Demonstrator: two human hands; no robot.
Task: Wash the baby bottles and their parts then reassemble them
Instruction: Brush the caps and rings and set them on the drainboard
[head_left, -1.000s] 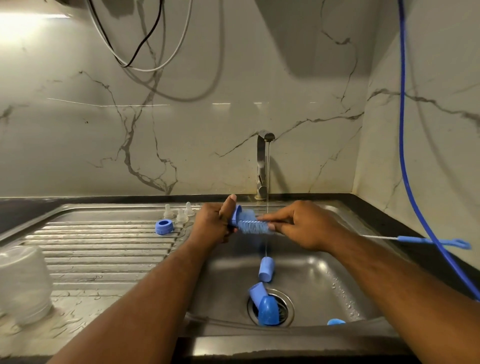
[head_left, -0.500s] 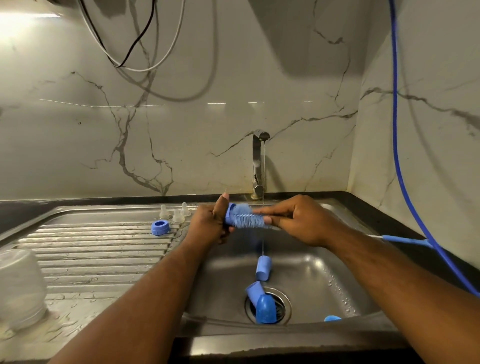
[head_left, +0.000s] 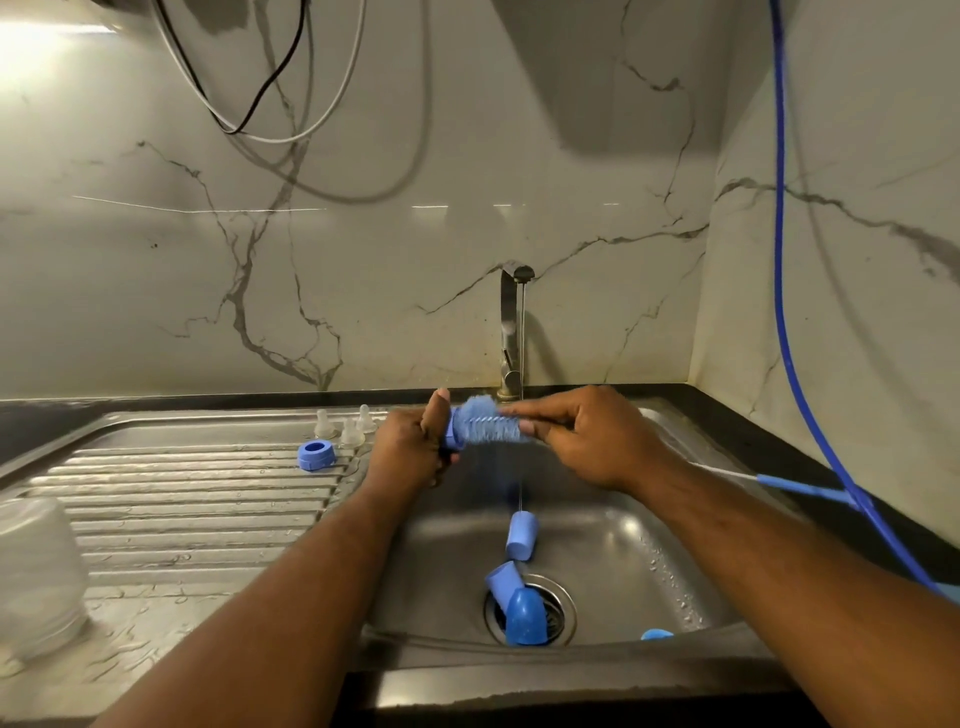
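Stage: washing in progress; reassembly not begun. The sink (head_left: 675, 519) drainboard (head_left: 182, 493) carries a clear bottle body (head_left: 36, 577) at its left end, judged already washed. Over the basin, the left hand (head_left: 410, 452) grips the held collar (head_left: 451, 428). The right hand (head_left: 592, 441) pinches the bottle brush (head_left: 491, 426), its bristles against that collar under a thin tap stream. Remaining: blue caps (head_left: 521, 535) lying around the drain. Set aside on the drainboard: loose collar (head_left: 316, 455) and three teats (head_left: 352, 434).

Three clear teats (head_left: 351, 433), two blue rings (head_left: 316, 454), three blue caps (head_left: 521, 535), one brush (head_left: 491, 426), one tap (head_left: 511, 332).
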